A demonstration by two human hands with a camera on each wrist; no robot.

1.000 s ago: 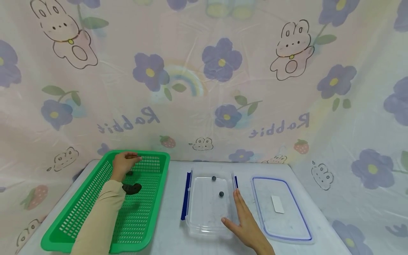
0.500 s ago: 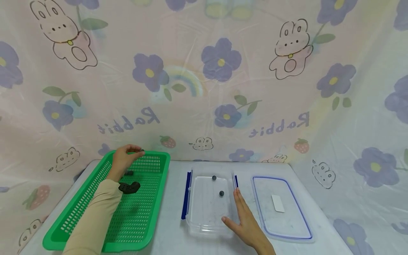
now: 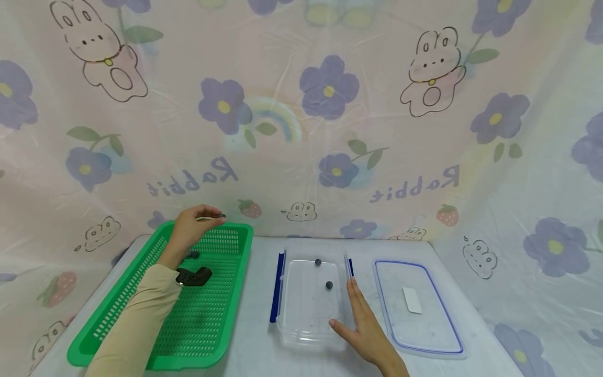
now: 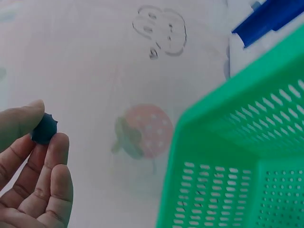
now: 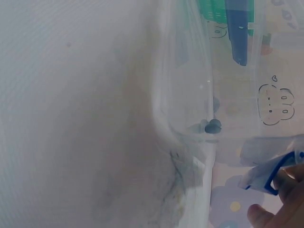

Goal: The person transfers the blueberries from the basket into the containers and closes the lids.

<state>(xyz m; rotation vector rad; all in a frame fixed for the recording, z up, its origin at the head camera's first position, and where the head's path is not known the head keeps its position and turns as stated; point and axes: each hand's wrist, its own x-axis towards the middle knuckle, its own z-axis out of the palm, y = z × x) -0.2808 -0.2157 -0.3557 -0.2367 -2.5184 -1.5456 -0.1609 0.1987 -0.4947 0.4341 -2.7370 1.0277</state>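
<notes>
My left hand (image 3: 190, 228) pinches a blueberry (image 4: 45, 129) between thumb and fingertips, above the far end of the green basket (image 3: 200, 319). The berry's small crown shows in the left wrist view. In the head view, dark blueberries (image 3: 194, 254) lie inside the basket, partly behind my wrist. My right hand (image 3: 365, 327) rests with straight fingers at the right side of a clear plastic box (image 3: 306, 319), near its blue latch (image 5: 275, 178). Two blueberries, a far one (image 3: 317, 262) and a nearer one (image 3: 329, 285), sit apart on the box floor.
A clear lid with a blue seal (image 3: 438, 335) lies flat to the right of the box, bearing a white label (image 3: 412, 300). The box's left latch flap (image 3: 278, 288) hangs outward. A printed cloth (image 3: 282, 157) hangs behind the table.
My left hand has risen from inside the basket and moved slightly to the right, bringing a blueberry into sight. The right hand keeps its place by the box.
</notes>
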